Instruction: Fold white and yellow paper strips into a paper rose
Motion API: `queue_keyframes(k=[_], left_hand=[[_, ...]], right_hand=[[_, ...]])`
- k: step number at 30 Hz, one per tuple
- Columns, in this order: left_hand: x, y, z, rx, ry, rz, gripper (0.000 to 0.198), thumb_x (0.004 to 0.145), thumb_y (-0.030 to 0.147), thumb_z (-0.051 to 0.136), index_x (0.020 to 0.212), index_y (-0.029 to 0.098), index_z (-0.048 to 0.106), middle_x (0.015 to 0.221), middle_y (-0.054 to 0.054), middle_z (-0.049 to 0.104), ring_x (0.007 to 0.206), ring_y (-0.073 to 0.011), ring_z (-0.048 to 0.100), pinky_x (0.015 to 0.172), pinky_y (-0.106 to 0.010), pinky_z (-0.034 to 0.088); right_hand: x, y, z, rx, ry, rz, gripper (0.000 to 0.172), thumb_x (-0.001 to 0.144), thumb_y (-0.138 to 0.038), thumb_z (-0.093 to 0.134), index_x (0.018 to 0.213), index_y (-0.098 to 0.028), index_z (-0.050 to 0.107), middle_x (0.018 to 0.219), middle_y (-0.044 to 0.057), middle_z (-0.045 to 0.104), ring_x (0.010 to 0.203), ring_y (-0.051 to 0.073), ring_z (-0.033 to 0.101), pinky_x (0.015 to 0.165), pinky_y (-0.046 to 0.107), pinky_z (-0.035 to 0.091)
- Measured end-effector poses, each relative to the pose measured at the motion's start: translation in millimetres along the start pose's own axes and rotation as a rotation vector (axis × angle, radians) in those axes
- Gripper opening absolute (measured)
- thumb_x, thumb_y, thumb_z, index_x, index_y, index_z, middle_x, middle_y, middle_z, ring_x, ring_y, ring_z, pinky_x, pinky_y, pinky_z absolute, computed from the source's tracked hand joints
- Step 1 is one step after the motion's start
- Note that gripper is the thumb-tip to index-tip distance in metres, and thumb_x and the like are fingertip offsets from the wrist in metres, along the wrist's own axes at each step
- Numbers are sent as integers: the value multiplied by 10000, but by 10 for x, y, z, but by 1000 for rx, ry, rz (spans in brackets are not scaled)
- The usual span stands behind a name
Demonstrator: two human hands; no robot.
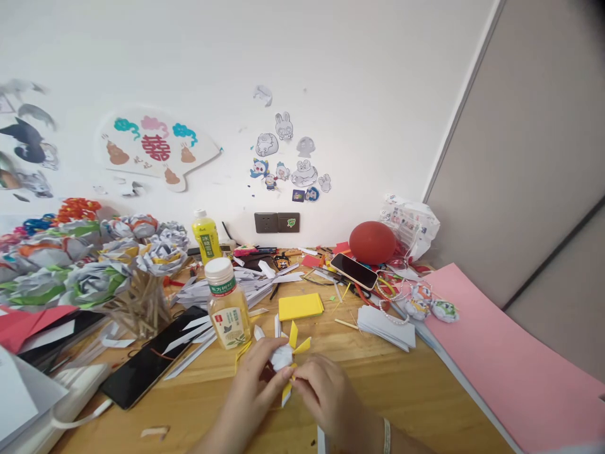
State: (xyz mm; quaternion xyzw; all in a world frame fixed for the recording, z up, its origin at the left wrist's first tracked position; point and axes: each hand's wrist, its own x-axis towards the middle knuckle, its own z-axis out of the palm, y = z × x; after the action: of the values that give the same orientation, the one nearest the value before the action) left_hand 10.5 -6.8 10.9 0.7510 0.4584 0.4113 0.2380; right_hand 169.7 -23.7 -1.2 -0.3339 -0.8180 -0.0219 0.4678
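Between my two hands is a paper flower (282, 357) with a white crumpled-looking centre and yellow and white strips sticking out around it. My left hand (258, 378) curls round its left side, thumb and fingers closed on it. The fingers of my right hand (326, 384) are pinched at a yellow strip on its lower right edge. Just beyond the flower lies a stack of yellow paper (300, 307). A bottle of pale yellow tea (230, 315) with a white cap stands to the left of it.
Finished paper flowers (94, 277) on sticks crowd a clear container at the left. A black phone (151, 359) lies nearby. White paper slips (387, 328), another phone (354, 271), a red balloon (373, 242) and pink sheets (501, 353) are on the right. A yellow-labelled bottle (206, 236) stands behind.
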Motion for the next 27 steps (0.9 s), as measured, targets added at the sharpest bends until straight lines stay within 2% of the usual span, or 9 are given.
queue_keyframes(k=[6, 10, 12, 16, 18, 20, 22, 25, 27], left_hand=[[-15, -59, 28, 45, -4, -1, 225, 840, 364, 511, 970, 207, 608, 843, -52, 652, 736, -198, 615, 665, -293, 506], [-27, -52, 28, 81, -11, 0, 218, 847, 360, 505, 970, 210, 605, 834, -49, 645, 745, -199, 616, 674, -293, 514], [-21, -44, -2, 105, -16, 31, 220, 850, 338, 501, 1002, 215, 602, 902, -67, 634, 802, -205, 616, 707, -300, 519], [-6, -41, -84, 132, -65, 187, 280, 827, 314, 533, 1093, 241, 583, 1103, -101, 573, 995, -234, 577, 805, -315, 508], [-6, -39, -99, 137, -114, 228, 274, 821, 310, 550, 1087, 259, 592, 1131, -94, 563, 1033, -235, 563, 835, -311, 499], [-8, -32, -88, 140, -121, 217, 233, 833, 294, 540, 1053, 255, 607, 1089, -90, 582, 998, -221, 580, 828, -300, 501], [-7, -22, -64, 136, -71, 189, 196, 854, 271, 503, 1011, 230, 614, 1018, -90, 601, 934, -207, 601, 802, -293, 508], [-6, -7, -38, 127, -7, 164, 188, 863, 260, 468, 968, 201, 614, 955, -93, 608, 880, -201, 611, 760, -292, 519], [-10, 1, -33, 131, 5, 158, 187, 857, 266, 474, 955, 195, 618, 938, -91, 610, 860, -201, 614, 740, -293, 524]], right_hand=[[-44, 51, 17, 14, 42, -58, 183, 933, -178, 328, 836, -199, 481, 626, 17, 584, 559, 147, 547, 530, 243, 456], [-69, 61, 3, 40, 14, -50, 180, 932, -175, 330, 847, -198, 488, 642, 21, 592, 572, 151, 552, 538, 250, 460], [-65, 65, -7, 73, 4, -3, 183, 937, -192, 332, 864, -196, 501, 667, 22, 601, 594, 148, 563, 556, 246, 463], [-48, 92, -2, 177, -1, 164, 173, 929, -230, 372, 857, -192, 525, 716, 20, 617, 635, 139, 587, 586, 230, 466], [-46, 109, -2, 223, 4, 250, 164, 920, -241, 390, 843, -189, 525, 736, 24, 619, 658, 139, 594, 601, 229, 470], [-42, 113, -16, 283, 30, 299, 151, 927, -264, 378, 921, -181, 504, 748, 26, 617, 676, 137, 599, 621, 227, 478], [-29, 98, -41, 310, 37, 260, 204, 931, -334, 375, 1018, -172, 463, 732, 21, 607, 645, 136, 589, 615, 233, 480], [2, 57, -67, 189, -23, 58, 319, 898, -470, 407, 1003, -178, 481, 696, 22, 601, 599, 156, 563, 569, 258, 462], [15, 38, -59, 95, -61, -45, 260, 919, -414, 393, 941, -181, 506, 710, 39, 615, 622, 167, 569, 564, 262, 456]])
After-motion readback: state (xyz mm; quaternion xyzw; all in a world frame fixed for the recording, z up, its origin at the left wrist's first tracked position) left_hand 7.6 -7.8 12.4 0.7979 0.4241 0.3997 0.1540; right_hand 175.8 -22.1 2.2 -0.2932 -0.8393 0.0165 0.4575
